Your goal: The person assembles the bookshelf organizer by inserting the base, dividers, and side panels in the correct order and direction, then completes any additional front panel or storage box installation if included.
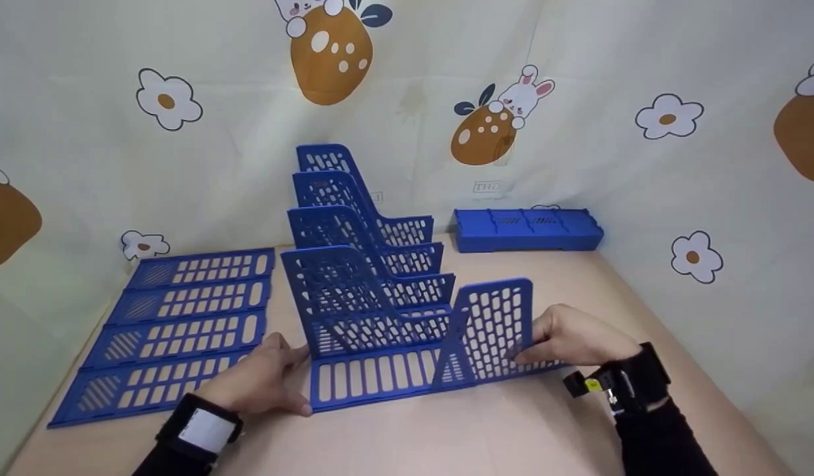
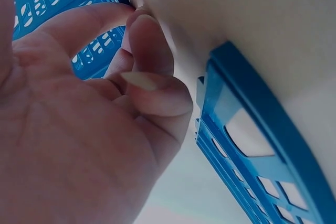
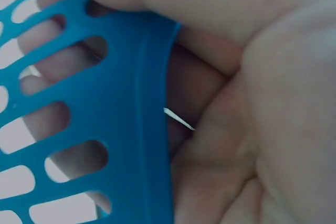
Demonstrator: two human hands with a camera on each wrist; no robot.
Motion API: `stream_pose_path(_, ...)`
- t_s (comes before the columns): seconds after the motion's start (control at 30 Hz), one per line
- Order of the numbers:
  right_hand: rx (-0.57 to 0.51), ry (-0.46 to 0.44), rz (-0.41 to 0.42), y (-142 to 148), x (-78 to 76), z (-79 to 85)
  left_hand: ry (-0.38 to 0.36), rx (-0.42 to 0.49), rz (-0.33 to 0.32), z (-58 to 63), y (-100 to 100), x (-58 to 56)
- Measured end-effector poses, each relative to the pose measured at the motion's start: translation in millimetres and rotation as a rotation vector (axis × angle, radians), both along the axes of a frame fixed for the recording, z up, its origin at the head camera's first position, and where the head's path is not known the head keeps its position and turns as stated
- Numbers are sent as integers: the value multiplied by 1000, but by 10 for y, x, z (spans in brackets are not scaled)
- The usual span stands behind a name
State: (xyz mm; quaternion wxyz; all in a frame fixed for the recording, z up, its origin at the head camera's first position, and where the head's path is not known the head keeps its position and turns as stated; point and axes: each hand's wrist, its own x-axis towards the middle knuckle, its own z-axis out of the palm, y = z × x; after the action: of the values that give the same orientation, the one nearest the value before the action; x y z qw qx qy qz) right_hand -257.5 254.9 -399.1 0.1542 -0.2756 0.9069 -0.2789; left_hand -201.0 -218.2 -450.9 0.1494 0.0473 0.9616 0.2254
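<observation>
A blue plastic file rack [image 1: 380, 377] stands mid-table, with several perforated upright dividers [image 1: 327, 277] in a row from front to back. At the left end of its slotted base, my left hand [image 1: 264, 377] grips the edge, thumb near the front corner. The left wrist view shows that hand's fingers [image 2: 152, 61] bent close to the blue plastic. My right hand [image 1: 572, 337] holds a perforated blue panel [image 1: 499, 324] by its right edge, at the front right of the rack. In the right wrist view, the thumb lies on one face of the panel [image 3: 131, 103] and fingers show behind its holes.
Several flat slotted blue panels [image 1: 198, 301] lie side by side on the left of the table. A long blue box-like piece [image 1: 529, 231] sits at the back right by the patterned cloth backdrop [image 1: 407, 119]. Pale tabletop [image 1: 380, 443] shows in front of the rack.
</observation>
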Motion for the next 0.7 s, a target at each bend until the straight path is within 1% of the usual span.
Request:
stream_pose_path(0.17, -53, 136, 166, -520, 157, -68, 17, 3, -6, -2, 3, 3)
stream_pose_path(0.23, -46, 183, 218, -619, 181, -70, 21, 4, -5, -5, -5, 8)
stream_pose_path(0.27, -32, 193, 227, -623, 180, -60, 16, 7, 0, -7, -9, 13)
stream_pose_path(0.3, -14, 195, 222, -591, 169, -47, 12, 9, 3, -8, -12, 16)
stream_pose_path(0.37, 37, 182, 182, -434, 132, -21, -2, 15, 2, -11, -13, 18)
stream_pose_path(0.47, 110, 169, 86, -78, 82, -20, -23, 19, -4, -9, -1, 16)
stream_pose_path(0.53, 134, 167, 31, 156, 73, -60, -26, 12, -13, -5, 5, 12)
stream_pose_path(0.6, 121, 150, 2, 322, 71, -120, -17, 1, -19, 0, 7, 9)
stream_pose_path(0.7, 63, 136, -22, 402, 65, -205, 7, -17, -19, 10, 5, 7)
